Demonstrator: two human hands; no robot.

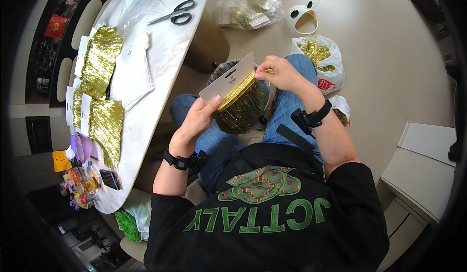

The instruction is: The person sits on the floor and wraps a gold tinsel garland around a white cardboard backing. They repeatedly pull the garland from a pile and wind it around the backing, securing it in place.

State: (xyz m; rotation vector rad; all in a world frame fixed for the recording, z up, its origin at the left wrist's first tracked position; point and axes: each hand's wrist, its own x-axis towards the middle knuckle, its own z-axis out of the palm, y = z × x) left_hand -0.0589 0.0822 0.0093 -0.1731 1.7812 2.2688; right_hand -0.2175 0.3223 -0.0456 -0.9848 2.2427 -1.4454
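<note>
Above my lap, my left hand [201, 114] grips the near left end of a white hang card [229, 78], its thumb on the front. Gold tinsel fringe [240, 107] with a braided gold band [237, 90] runs along the card's lower edge and hangs down, looking dark in the shade. At the card's other end, my right hand [279, 74] pinches the end of the gold band between thumb and fingers. Behind the fringe is a round bin-like container [227, 67] between my knees, partly hidden.
On the marble table [166, 58] at left lie black-handled scissors [175, 13], a stack of white cards [133, 73], carded gold fringes [104, 60] and a phone [110, 179]. Plastic bags [251, 11] and a bag of gold tinsel [321, 58] stand on the floor near a white animal-shaped container [304, 19].
</note>
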